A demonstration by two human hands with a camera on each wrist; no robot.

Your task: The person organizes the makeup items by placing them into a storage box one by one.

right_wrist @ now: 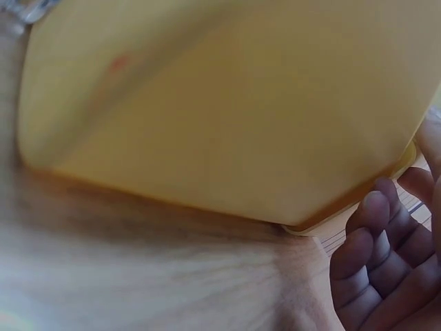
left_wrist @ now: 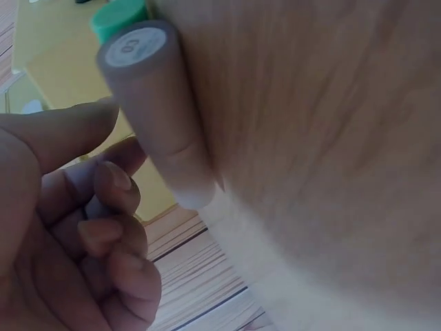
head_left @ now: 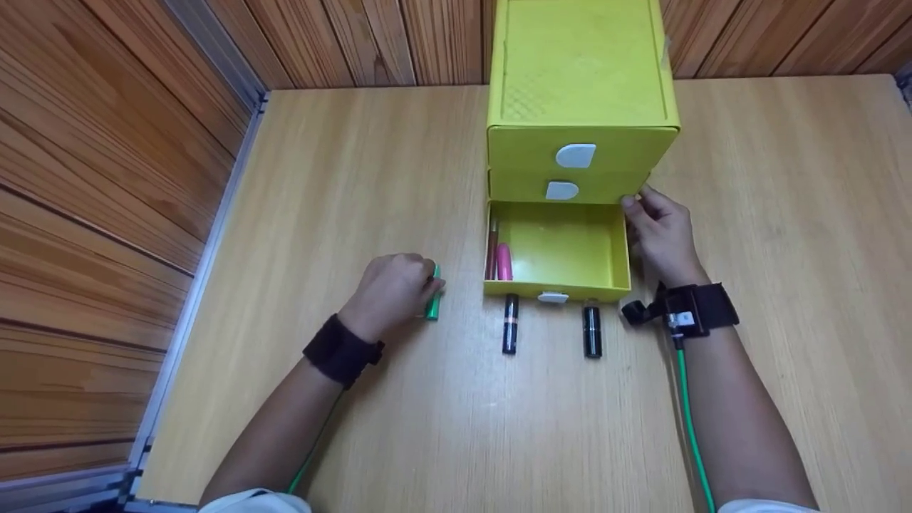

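Observation:
My left hand (head_left: 399, 288) is low over the table with curled fingers. In the left wrist view, its thumb and index finger meet a beige cosmetic tube (left_wrist: 158, 103) with a round label on its end; their tips are partly hidden behind it. Beside it lies a green tube (head_left: 433, 306), partly covered by the thumb in the head view. My right hand (head_left: 662, 231) grips the front right edge of a yellow drawer box (head_left: 584, 64), thumb in front. The bottom drawer (head_left: 563, 242) is pulled out, holding a pink tube (head_left: 504, 262) and a slim brown stick (head_left: 491, 249) along its left side.
In front of the drawer lie a black tube with a pale band (head_left: 510, 324) and a black lipstick (head_left: 592, 331). The two upper drawers (head_left: 527, 149) are closed. Wood-patterned walls (head_left: 442, 43) border the table (head_left: 342, 178) at the back and left.

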